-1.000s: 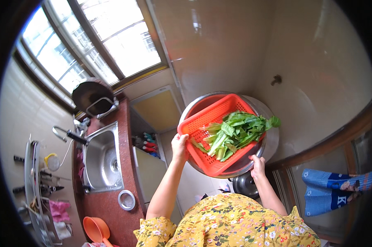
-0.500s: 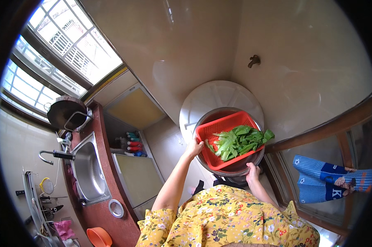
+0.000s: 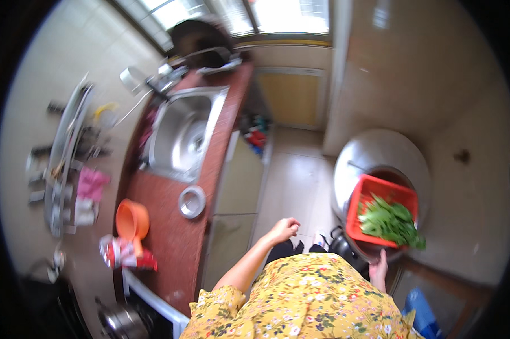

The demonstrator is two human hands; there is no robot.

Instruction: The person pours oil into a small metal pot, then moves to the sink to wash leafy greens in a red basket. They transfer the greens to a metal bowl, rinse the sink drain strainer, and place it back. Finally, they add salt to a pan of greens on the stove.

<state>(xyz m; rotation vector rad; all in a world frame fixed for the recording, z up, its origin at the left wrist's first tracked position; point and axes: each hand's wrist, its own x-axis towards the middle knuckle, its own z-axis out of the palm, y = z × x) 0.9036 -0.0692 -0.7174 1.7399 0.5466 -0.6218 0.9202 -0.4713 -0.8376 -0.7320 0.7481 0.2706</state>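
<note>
A red perforated plastic basket (image 3: 356, 217) sits tilted in a round metal basin (image 3: 373, 251) on my right. Green leafy vegetables (image 3: 391, 220) lie in the basket, and some leaves hang over its near right corner. My right hand (image 3: 378, 268) holds the near rim of the basin, thumb on top. The basin is over a big round pale lid (image 3: 373, 146) by the wall. My left hand (image 3: 284, 230) is away from the basin, in front of my body, with its fingers curled and nothing seen in them.
To the left runs a red countertop (image 3: 173, 214) with a steel sink (image 3: 181, 135), a small round metal dish (image 3: 192, 201) and an orange dipper (image 3: 132, 219). A dark pot (image 3: 345, 248) stands on the floor by my feet. A wall tap (image 3: 462, 156) juts out at right.
My left hand has let go of the basin and moved away from it. The view has turned left, so sink and counter lie nearer the middle. My right hand stays on the basin rim.
</note>
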